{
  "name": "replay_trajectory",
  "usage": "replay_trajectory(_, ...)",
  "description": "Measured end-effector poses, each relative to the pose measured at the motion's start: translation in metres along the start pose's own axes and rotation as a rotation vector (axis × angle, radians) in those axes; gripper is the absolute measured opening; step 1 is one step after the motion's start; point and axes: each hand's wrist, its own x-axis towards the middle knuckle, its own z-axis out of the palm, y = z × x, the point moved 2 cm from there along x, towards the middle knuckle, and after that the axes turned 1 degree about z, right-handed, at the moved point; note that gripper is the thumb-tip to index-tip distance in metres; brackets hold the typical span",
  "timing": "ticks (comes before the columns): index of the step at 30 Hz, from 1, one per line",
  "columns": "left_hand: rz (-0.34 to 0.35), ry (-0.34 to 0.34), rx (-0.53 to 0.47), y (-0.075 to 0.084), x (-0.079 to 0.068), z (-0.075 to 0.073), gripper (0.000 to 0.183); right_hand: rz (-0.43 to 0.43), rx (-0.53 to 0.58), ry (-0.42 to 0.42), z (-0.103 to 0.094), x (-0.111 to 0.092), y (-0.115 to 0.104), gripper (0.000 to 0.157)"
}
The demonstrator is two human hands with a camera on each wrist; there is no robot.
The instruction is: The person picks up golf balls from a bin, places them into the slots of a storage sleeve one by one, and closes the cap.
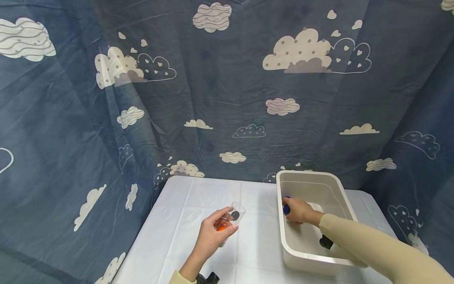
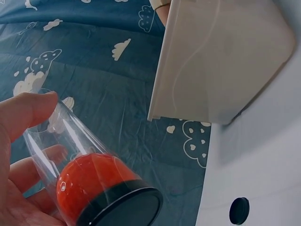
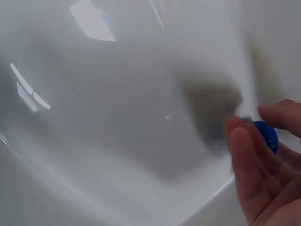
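Note:
My left hand [image 1: 209, 234] grips a clear plastic cup [image 2: 42, 139] with fingers and thumb around its sides. Inside lies a shiny orange-red ball [image 2: 89, 181], close to the black end [image 2: 129, 209] of the cup. In the head view the cup tilts over the white table. My right hand [image 1: 299, 210] reaches down into a beige bin [image 1: 328, 256]. Its fingertips pinch a small blue ball [image 3: 268, 135] near the bin's left wall, and the fingers hide part of the ball.
The bin stands on the right of the white-covered table [image 1: 205, 197]. A dark round disc [image 2: 239, 210] lies on the tabletop and overlaps the cup in the head view. Dark blue cloud-print curtains [image 1: 220, 90] enclose the back and sides.

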Motion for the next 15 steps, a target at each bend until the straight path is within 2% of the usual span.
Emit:
replay_trajectory(6, -0.003, -0.009, 0.005, 0.001, 0.001, 0.001, 0.051, -0.022, -0.063, 0.000, -0.003, 0.001, 0.013, 0.030)
replay_trajectory(11, -0.016, -0.010, 0.021, -0.020, 0.006, 0.003, 0.053, -0.063, -0.163, -0.013, -0.005, 0.001, 0.016, 0.027)
replay_trajectory(15, -0.029, -0.014, 0.003, -0.036, 0.008, 0.002, 0.055, -0.052, -0.172, -0.062, -0.008, -0.002, 0.016, 0.030)
